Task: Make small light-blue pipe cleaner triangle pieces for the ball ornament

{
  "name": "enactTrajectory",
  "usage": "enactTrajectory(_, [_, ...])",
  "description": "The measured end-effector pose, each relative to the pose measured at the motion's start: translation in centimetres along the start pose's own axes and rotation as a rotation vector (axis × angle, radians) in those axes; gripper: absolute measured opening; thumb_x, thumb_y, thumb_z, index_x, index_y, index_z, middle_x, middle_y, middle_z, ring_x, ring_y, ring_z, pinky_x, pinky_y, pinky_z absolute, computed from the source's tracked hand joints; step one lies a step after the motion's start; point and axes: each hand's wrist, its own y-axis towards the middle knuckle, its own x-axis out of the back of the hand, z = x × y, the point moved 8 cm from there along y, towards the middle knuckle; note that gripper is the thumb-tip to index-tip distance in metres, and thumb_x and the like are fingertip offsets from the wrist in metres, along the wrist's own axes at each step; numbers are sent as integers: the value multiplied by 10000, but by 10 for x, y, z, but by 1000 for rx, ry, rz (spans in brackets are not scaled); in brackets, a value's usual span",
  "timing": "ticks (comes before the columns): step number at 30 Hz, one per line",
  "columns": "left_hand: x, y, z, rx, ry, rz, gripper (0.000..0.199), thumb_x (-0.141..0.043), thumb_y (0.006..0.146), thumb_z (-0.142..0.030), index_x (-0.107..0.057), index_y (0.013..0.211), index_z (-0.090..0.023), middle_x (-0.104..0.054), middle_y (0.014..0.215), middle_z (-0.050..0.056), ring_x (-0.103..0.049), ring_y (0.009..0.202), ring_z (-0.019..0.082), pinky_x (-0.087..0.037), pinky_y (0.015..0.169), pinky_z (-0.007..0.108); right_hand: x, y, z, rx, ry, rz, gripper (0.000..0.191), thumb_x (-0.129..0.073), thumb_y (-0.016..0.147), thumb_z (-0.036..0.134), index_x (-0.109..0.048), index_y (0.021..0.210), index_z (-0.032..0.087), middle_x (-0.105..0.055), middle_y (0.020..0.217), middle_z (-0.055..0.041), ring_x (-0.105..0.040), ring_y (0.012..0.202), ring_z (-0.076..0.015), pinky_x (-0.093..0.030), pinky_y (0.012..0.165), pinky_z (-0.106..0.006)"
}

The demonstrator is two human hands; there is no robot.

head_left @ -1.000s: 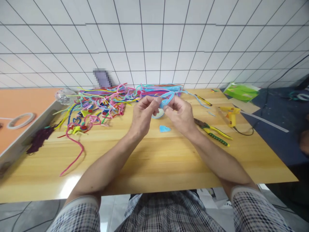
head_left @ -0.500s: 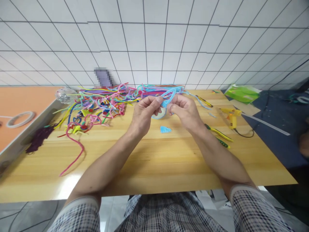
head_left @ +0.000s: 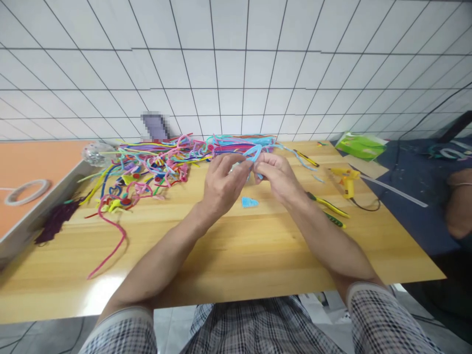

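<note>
Both hands meet over the middle of the wooden table (head_left: pixel 228 255). My left hand (head_left: pixel 225 184) is closed, with its fingers pinching a light blue fuzzy strip (head_left: pixel 254 151) bent into a loop. Close beside it, my right hand (head_left: pixel 276 173) grips the same strip from the other side. The loop rises above the fingertips, and its lower part is hidden by them. Just below the hands lies a small flat blue piece (head_left: pixel 250 202), roughly triangular.
Colourful fuzzy stems (head_left: pixel 140 169) are heaped at the back left. On the right lie a yellow glue gun (head_left: pixel 347 182), yellow-handled pliers (head_left: pixel 334 207) and a green packet (head_left: pixel 361 146). A person's arm (head_left: pixel 459 204) shows at the far right.
My left hand has turned, its fingers now reaching over the blue strip, and the hands are closer together. The loop appears smaller and lower. The camera view has shifted slightly.
</note>
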Motion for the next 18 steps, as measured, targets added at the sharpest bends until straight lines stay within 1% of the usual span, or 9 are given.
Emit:
enactTrajectory(3, [-5, -2, 8, 49, -79, 40, 189, -643, 1136, -187, -824, 1169, -230, -852, 1068, 86, -767, 983, 206, -591, 932, 355, 0, 1, -5, -38, -32, 26, 184, -736, 723, 359, -641, 624, 237, -588, 591, 35, -504, 581, -121, -427, 587, -285])
enactTrajectory(5, [-10, -4, 18, 184, -175, 76, 190, -658, 1131, -254, -842, 1088, -229, -850, 1020, 79, -767, 952, 202, -596, 914, 347, 1, 1, -7, -47, -45, 48, 256, -783, 782, 417, -656, 660, 232, -602, 615, 30, -521, 593, -126, -443, 601, -291])
enactTrajectory(6, [-13, -5, 25, 290, -252, 95, 192, -687, 1116, -304, -846, 1041, -229, -844, 988, 74, -763, 927, 199, -598, 896, 342, 3, 2, -6, -31, -53, 52, 315, -809, 819, 467, -654, 677, 232, -610, 632, 26, -532, 606, -130, -457, 615, -296])
enactTrajectory(8, [-21, -10, 39, 562, -482, 115, 232, -786, 1046, -422, -838, 943, -221, -816, 897, 54, -731, 833, 185, -594, 830, 325, 9, 1, 1, 57, -88, 19, 414, -825, 900, 576, -659, 732, 236, -642, 692, 13, -572, 659, -147, -504, 671, -315])
enactTrajectory(10, [-32, -18, 48, 866, -782, 119, 362, -907, 928, -545, -812, 860, -202, -777, 815, 34, -670, 729, 159, -562, 722, 294, 17, -2, 11, 189, -169, -62, 408, -820, 957, 620, -709, 846, 243, -707, 816, -11, -641, 777, -179, -564, 772, -348])
enactTrajectory(12, [-40, -24, 48, 1070, -995, 120, 441, -1012, 793, -577, -799, 807, -191, -731, 743, 10, -611, 675, 132, -520, 667, 267, 21, -5, 18, 302, -268, -120, 339, -847, 966, 587, -764, 995, 259, -768, 989, -37, -698, 938, -216, -606, 900, -388])
enactTrajectory(14, [-44, -26, 47, 1174, -1109, 123, 457, -1074, 703, -547, -803, 784, -188, -712, 712, -5, -593, 667, 119, -506, 663, 255, 18, -6, 16, 342, -311, -90, 318, -885, 945, 532, -789, 1101, 272, -793, 1103, -48, -727, 1038, -237, -624, 974, -414])
enactTrajectory(15, [-45, -26, 46, 1202, -1141, 125, 455, -1090, 677, -530, -807, 780, -189, -710, 706, -9, -594, 668, 116, -507, 668, 252, 15, -5, 13, 335, -304, -53, 313, -895, 937, 502, -795, 1126, 273, -796, 1111, -45, -738, 1046, -239, -632, 977, -416])
enactTrajectory(18, [-48, -28, 44, 1255, -1196, 139, 453, -1114, 638, -499, -809, 772, -191, -705, 695, -21, -598, 663, 107, -512, 680, 250, 11, 0, 3, 285, -242, 35, 251, -883, 942, 412, -806, 1136, 274, -783, 1020, -18, -754, 964, -219, -642, 909, -396])
